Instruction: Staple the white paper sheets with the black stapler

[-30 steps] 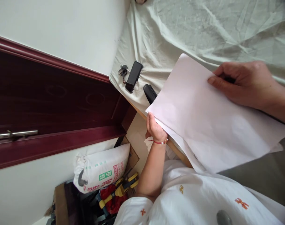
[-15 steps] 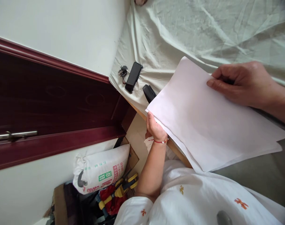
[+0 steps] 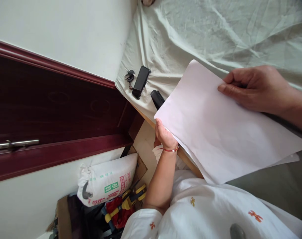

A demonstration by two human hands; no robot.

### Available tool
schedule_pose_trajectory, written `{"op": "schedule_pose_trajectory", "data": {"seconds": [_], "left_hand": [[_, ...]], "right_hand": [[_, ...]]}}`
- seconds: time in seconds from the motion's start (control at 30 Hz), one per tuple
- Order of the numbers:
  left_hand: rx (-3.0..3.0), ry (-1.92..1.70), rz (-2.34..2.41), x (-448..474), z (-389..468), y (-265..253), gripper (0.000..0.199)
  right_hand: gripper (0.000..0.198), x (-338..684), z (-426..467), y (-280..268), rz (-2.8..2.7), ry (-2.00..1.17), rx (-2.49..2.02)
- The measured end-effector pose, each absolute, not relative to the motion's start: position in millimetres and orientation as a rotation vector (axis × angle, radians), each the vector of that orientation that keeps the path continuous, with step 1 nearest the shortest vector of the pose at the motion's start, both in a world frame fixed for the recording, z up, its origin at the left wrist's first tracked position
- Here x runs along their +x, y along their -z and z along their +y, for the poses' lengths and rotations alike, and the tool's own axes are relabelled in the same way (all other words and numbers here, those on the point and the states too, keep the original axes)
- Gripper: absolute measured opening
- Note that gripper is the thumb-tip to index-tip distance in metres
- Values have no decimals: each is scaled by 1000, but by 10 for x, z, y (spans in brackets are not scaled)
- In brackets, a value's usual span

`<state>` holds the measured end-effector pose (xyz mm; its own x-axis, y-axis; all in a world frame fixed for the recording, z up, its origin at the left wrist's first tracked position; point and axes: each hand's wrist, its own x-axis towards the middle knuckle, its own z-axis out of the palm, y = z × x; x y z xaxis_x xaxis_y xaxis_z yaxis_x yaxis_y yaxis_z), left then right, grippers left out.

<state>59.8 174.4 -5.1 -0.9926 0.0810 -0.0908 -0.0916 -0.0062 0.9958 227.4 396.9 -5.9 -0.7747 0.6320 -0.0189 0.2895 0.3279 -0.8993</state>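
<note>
Several blank white sheets of paper [image 3: 222, 129] lie in a loose stack, tilted above the cloth-covered table. My left hand [image 3: 165, 135], with a red string bracelet at the wrist, grips the stack's left edge, thumb on top and the other fingers hidden below. At the far edge, my right hand [image 3: 260, 88] pinches the paper between thumb and fingers. The top sheet sits slightly askew over the one beneath, whose corner shows at the lower right. A black object [image 3: 157, 99] pokes out from behind the paper's left corner.
On the pale green cloth [image 3: 190, 33] lie a black phone [image 3: 141, 82] and a bunch of keys [image 3: 129, 76]. A dark red door [image 3: 53, 99] with a metal handle is at left. Below stand a white printed sack [image 3: 108, 179] and a yellow-and-blue wheeled item [image 3: 126, 202].
The top sheet has shifted a little to the right, its lower right corner reaching further out over the sheet below. Both hands stay nearly in place.
</note>
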Motion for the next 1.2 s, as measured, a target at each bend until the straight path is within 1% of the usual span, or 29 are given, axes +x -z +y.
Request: {"op": "schedule_pose_trajectory", "data": {"seconds": [0.07,0.17,0.3,0.4,0.6,0.8,1.03,1.2], "left_hand": [[-20,-2144,2114,603,1747,38,44],[-82,-2128,2141,612,1756,9,41],[-127,-2109,2150,624,1776,-37,39],[-140,-2121,2121,634,1791,-65,37],[-77,-2144,2039,624,1779,-61,37],[-116,-2116,2042,616,1789,-81,42],[-68,-2077,2049,608,1779,-71,46],[-44,-2111,2086,556,1739,-118,45]], "right_hand": [[42,2268,3975,65,-2279,-1423,-830],[34,2273,3969,54,-2313,-1410,-819],[39,2297,3945,15,-2298,-1324,-725],[37,2310,3945,-6,-2311,-1244,-656],[37,2309,3965,-40,-2410,-1287,-594],[41,2311,3972,-50,-2453,-1307,-553],[41,2325,3984,-55,-2476,-1431,-595],[30,2280,3943,14,-2397,-1228,-631]]}}
